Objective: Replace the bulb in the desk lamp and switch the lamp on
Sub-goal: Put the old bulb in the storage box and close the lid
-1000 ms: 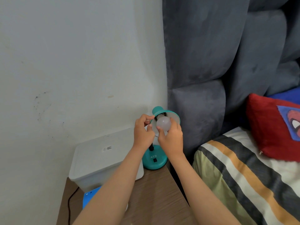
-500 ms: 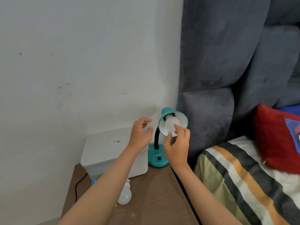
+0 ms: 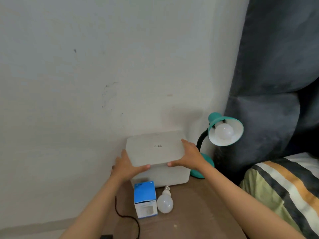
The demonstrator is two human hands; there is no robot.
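The right hand (image 3: 189,156) covers part of the teal lamp base (image 3: 205,163), so any switch there is hidden, and the black cord (image 3: 126,216) runs off the picture's bottom edge at the worktop's (image 3: 198,213) near left. The print on the white box's (image 3: 155,149) lid and on the bulb carton (image 3: 145,199) is too small and blurred to read
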